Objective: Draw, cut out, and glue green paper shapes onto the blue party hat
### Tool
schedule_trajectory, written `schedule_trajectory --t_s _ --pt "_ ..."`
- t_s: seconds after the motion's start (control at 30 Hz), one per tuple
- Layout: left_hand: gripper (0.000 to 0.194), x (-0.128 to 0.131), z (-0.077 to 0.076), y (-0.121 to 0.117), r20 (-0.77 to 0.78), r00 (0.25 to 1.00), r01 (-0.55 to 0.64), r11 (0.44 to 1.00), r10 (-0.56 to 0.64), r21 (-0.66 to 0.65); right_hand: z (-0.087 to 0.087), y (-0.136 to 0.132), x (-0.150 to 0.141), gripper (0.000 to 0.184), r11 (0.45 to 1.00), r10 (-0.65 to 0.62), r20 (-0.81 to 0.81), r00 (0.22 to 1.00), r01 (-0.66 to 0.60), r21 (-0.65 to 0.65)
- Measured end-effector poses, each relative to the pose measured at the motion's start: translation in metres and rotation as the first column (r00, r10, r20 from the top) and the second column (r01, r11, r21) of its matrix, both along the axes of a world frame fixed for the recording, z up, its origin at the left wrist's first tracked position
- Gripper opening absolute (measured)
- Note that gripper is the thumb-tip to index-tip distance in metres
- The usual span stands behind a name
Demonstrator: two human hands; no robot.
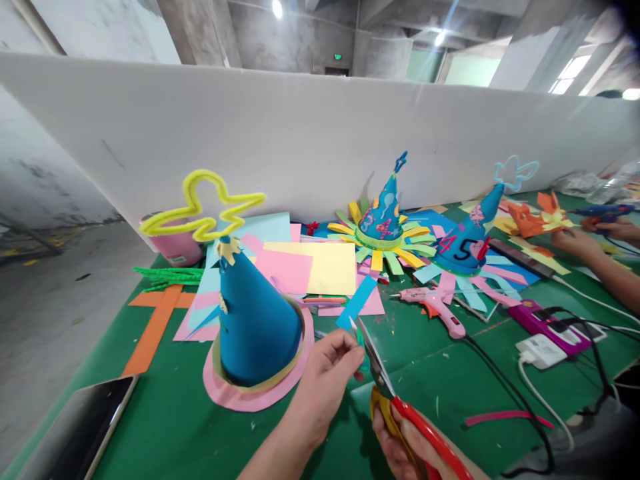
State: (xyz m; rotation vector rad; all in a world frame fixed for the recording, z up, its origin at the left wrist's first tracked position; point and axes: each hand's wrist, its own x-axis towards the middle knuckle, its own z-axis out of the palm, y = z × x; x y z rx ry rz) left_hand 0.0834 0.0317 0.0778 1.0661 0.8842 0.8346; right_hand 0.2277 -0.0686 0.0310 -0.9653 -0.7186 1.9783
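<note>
My left hand (327, 373) pinches a small green piece (361, 343) between thumb and fingers; its material is too small to make out. My right hand (395, 440) grips scissors (384, 381) with red and yellow handles, their blades slightly apart beside the green piece. Just left of my hands stands a blue paper cone hat (257, 323) with a pink brim (237, 399) and a yellow, bent pipe-cleaner shape (205, 179) on top. A blue paper strip (357, 302) lies beyond the scissor tips.
Behind are two decorated blue cone hats (383, 217) (467, 233) and coloured paper (335, 263). A pink glue gun (433, 308), a power strip (557, 330) and cords lie right. A phone (80, 427) is at left. Another person's hands (580, 247) work at far right.
</note>
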Motion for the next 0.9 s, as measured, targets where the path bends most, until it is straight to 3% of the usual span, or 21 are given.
schedule_trajectory --t_s 0.1,0.3,0.9 --pt "0.020 0.001 -0.001 -0.001 -0.010 1.000 0.007 1.000 -0.007 -0.008 -0.003 0.001 -0.004 0.029 1.000 -0.004 -0.004 1.000 0.004 0.004" --pt "0.020 0.002 0.001 -0.002 -0.009 1.000 -0.014 1.000 0.014 -0.015 -0.006 0.006 -0.012 0.054 0.999 -0.049 0.010 0.999 0.049 0.009" --pt "0.018 -0.001 0.000 0.001 0.003 1.000 0.015 1.000 -0.015 -0.027 -0.008 0.002 -0.013 0.048 0.992 -0.113 0.031 0.993 0.115 -0.055"
